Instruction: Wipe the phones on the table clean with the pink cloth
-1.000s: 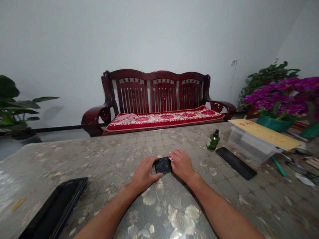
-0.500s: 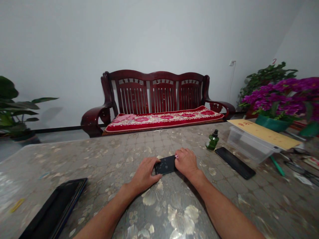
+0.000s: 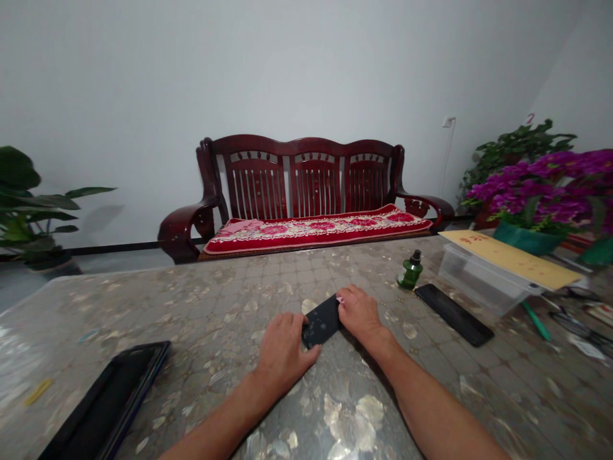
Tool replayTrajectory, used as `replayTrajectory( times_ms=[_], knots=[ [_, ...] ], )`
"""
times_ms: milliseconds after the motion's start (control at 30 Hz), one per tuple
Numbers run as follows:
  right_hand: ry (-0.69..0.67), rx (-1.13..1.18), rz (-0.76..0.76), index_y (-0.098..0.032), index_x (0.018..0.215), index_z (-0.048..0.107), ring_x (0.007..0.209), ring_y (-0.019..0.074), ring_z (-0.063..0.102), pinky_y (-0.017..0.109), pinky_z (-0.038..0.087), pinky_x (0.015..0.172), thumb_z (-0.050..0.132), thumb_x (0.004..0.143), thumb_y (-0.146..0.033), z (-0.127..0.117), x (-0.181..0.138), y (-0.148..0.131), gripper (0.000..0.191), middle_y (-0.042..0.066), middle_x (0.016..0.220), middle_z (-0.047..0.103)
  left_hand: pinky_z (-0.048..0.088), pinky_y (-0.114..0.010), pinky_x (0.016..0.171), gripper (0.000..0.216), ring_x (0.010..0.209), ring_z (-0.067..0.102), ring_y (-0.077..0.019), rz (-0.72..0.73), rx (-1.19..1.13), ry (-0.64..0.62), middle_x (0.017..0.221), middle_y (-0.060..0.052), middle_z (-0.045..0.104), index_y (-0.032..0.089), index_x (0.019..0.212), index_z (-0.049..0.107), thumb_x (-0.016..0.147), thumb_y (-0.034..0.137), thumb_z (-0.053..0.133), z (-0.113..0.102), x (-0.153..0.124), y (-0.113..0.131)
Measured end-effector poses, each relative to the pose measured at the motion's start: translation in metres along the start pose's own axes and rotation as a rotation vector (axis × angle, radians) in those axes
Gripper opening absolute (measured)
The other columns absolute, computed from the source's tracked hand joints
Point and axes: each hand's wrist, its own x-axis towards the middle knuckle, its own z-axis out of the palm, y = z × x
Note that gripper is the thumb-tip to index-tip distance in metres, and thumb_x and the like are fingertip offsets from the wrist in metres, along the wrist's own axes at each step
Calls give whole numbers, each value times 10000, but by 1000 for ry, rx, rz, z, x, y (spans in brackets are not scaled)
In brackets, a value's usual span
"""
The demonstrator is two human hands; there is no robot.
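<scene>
A small black phone-like slab [image 3: 322, 321] with a speckled face lies tilted on the patterned table [image 3: 201, 319], its far end turned to the right. My left hand [image 3: 283, 351] rests on its near left end with fingers curled on it. My right hand [image 3: 360, 313] grips its far right end, a small pink thing pinched at the fingertips.
A green bottle [image 3: 410, 270] and a black phone [image 3: 454, 313] lie to the right, beside a clear lidded box [image 3: 483, 281] with a yellow envelope [image 3: 514, 259]. A dark tablet [image 3: 108, 406] lies at the near left. Purple flowers [image 3: 546, 188] and a wooden bench [image 3: 306, 198] stand behind.
The black slab has turned from lying crosswise to a diagonal, its right end farther away. My left hand slid nearer to me; my right hand stayed at the far end.
</scene>
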Motion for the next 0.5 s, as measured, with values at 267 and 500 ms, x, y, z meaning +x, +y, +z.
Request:
replayTrajectory(
  times_ms=[267,500],
  knots=[
    [17,313,-147,-197,934,708,893,152,618,214,444,803,484,798,15,13,3,-2,337,41,939,669,445,-411,818,524,942,593,-314,103,78,-101,996,-78,629,217,1056,607,690,525,822,4,-10,14],
    [26,554,-230,-201,902,729,830,148,633,214,464,770,546,773,5,23,4,-8,304,30,880,686,453,-375,829,475,930,590,-264,306,-64,-150,991,-43,636,232,1114,602,751,469,796,7,-11,9]
  ],
)
